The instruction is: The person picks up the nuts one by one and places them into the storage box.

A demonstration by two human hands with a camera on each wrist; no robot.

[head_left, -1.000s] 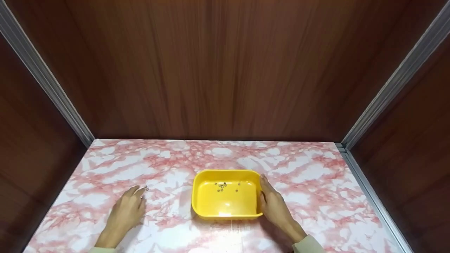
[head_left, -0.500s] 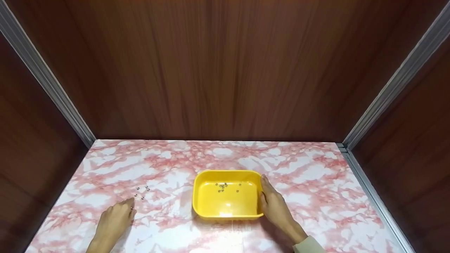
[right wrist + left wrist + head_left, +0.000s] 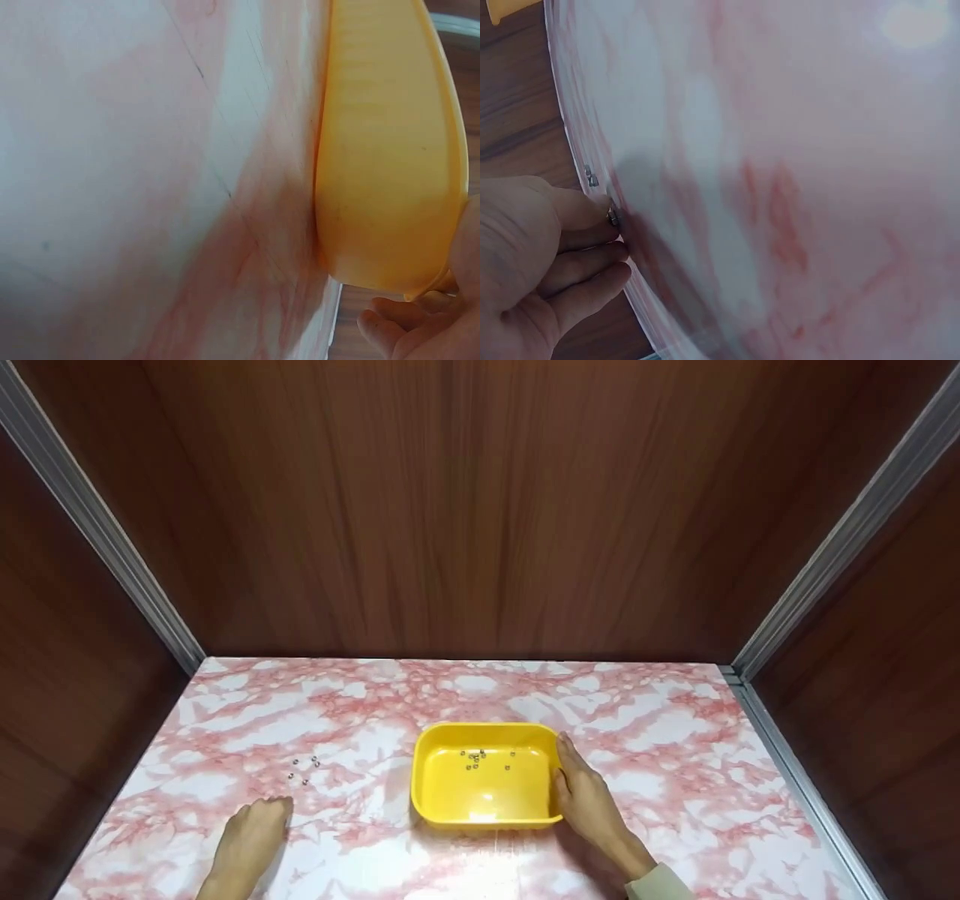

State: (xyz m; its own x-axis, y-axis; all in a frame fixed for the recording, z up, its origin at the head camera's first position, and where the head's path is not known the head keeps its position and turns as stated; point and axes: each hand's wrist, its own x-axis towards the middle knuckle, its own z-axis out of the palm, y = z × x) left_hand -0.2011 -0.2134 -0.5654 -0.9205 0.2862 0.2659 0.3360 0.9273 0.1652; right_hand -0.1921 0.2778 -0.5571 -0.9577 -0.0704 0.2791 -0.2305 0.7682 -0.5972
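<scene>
My left hand (image 3: 251,836) is low over the table's left part, fingers curled. In the left wrist view, its thumb and fingertips pinch a small metal nut (image 3: 613,217); the head view hides that nut behind the hand. Several more small nuts (image 3: 305,782) lie loose just beyond the knuckles. At the table's middle stands a yellow plastic tray (image 3: 487,799), with several similar nuts (image 3: 475,760) scattered on its floor toward the back. My right hand (image 3: 589,795) grips the tray's right wall at the rim, and the right wrist view shows fingers curled around that rim.
The table (image 3: 360,840) has a pink and white marbled top. A brown wood-grain panel (image 3: 480,510) rises behind it, with more panels at both sides. Metal rails (image 3: 817,547) run along the corners.
My left hand has drawn back toward the near left, uncovering the loose nuts, and its fingers have closed in. The right hand and the tray have stayed nearly still.
</scene>
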